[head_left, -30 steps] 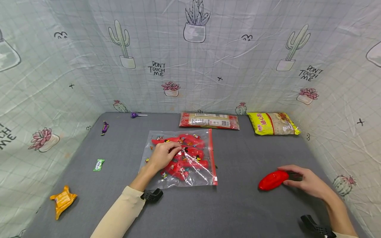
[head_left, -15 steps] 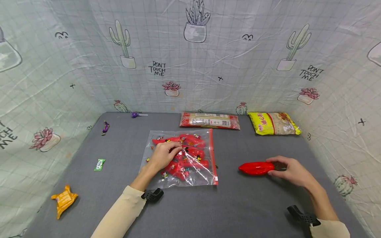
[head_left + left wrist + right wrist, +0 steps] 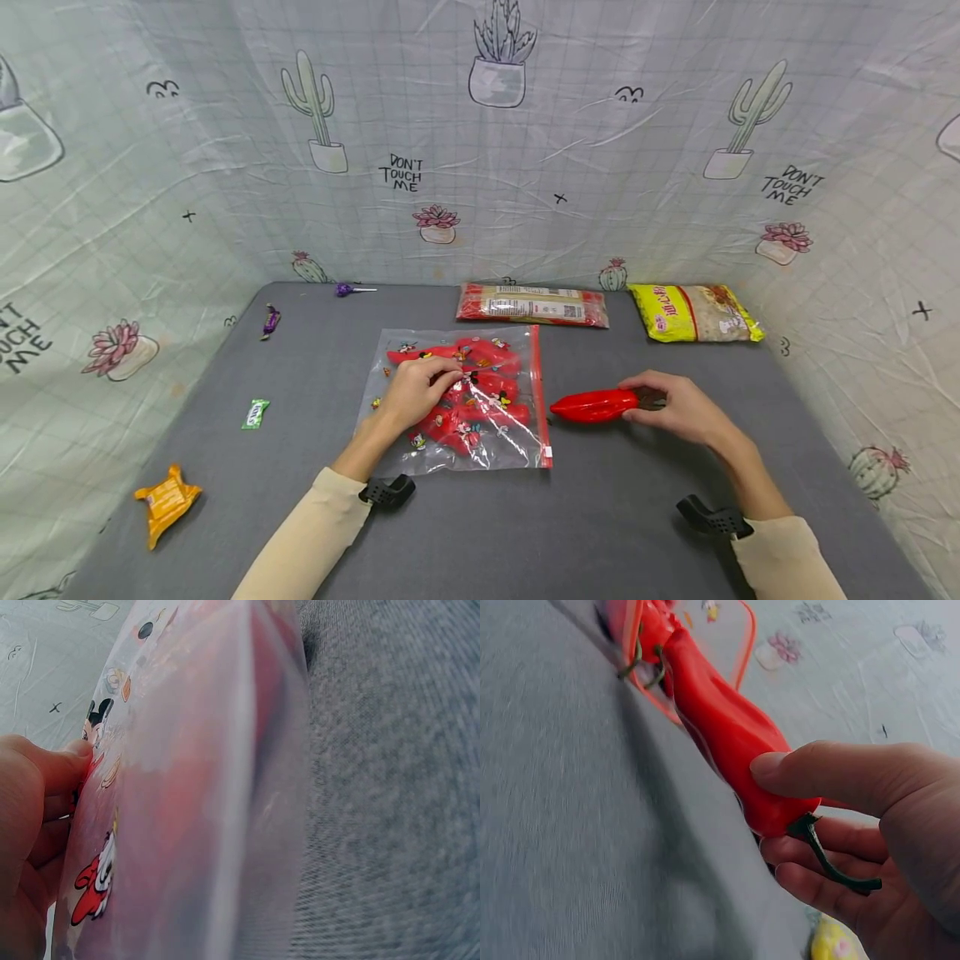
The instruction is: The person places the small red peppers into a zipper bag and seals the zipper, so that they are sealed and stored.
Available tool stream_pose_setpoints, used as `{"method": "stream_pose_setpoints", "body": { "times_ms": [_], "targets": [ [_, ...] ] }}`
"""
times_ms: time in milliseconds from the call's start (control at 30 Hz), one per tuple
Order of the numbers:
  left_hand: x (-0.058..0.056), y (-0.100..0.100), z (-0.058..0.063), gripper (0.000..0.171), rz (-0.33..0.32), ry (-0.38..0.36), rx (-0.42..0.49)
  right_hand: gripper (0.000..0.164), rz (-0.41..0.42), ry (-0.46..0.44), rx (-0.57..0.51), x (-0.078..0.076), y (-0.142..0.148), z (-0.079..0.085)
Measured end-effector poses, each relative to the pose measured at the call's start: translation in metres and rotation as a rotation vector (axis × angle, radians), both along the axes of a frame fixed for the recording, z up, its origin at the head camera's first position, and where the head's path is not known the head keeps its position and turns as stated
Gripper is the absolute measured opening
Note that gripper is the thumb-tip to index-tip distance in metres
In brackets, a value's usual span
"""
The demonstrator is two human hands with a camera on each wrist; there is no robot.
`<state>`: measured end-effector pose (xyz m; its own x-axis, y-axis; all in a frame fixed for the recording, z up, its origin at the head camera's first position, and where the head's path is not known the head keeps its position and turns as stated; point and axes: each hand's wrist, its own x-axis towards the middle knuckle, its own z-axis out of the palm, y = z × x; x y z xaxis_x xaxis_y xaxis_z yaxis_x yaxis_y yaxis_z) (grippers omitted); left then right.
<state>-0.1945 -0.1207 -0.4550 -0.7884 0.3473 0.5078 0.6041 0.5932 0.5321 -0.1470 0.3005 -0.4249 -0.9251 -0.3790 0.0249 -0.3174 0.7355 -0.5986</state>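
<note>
A clear zip bag (image 3: 487, 454) with cartoon prints lies mid-table, several red peppers (image 3: 487, 386) inside. Its red-edged mouth faces right and gapes in the right wrist view, where green stems poke out at the opening. My left hand (image 3: 414, 392) is over the bag, thumb and fingers pinching its upper film (image 3: 172, 750). Between the thumb and fingers of my right hand (image 3: 686, 408) is a long red pepper (image 3: 720, 720), gripped near its stem end. The green stem (image 3: 829, 862) points back toward the palm. The pepper's tip (image 3: 558, 407) is right at the bag's mouth.
A red-ended noodle packet (image 3: 532, 305) and a yellow pasta packet (image 3: 693, 313) lie along the back. On the left are a purple lollipop (image 3: 345, 289), a purple candy (image 3: 271, 322), a green candy (image 3: 255, 414) and an orange packet (image 3: 168, 504). Printed cloth walls surround the table.
My right hand has carried the red pepper leftward from the table's right side to the bag's mouth, turning its tip toward the bag. My left hand has stayed at the bag.
</note>
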Motion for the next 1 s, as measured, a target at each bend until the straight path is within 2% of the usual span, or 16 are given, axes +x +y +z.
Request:
{"method": "stream_pose_setpoints", "body": {
  "times_ms": [400, 567, 800, 1000],
  "targets": [
    [-0.002, 0.0, -0.004, 0.01, -0.009, 0.054, -0.005, 0.039, 0.073, 0.01, -0.038, -0.013, -0.04, 0.003],
    [-0.001, 0.0, -0.003, 0.01, 0.008, 0.031, -0.002, 0.039, 0.093, 0.013, -0.054, -0.015, -0.05, 0.006],
    [-0.001, 0.001, -0.003, 0.01, 0.021, 0.008, -0.016, 0.039, 0.054, 0.039, -0.04, -0.016, -0.05, 0.006],
    [0.0, 0.001, -0.002, 0.011, 0.031, -0.007, -0.021, 0.039, 0.086, 0.042, -0.055, -0.017, -0.054, 0.005]
  ]
}}
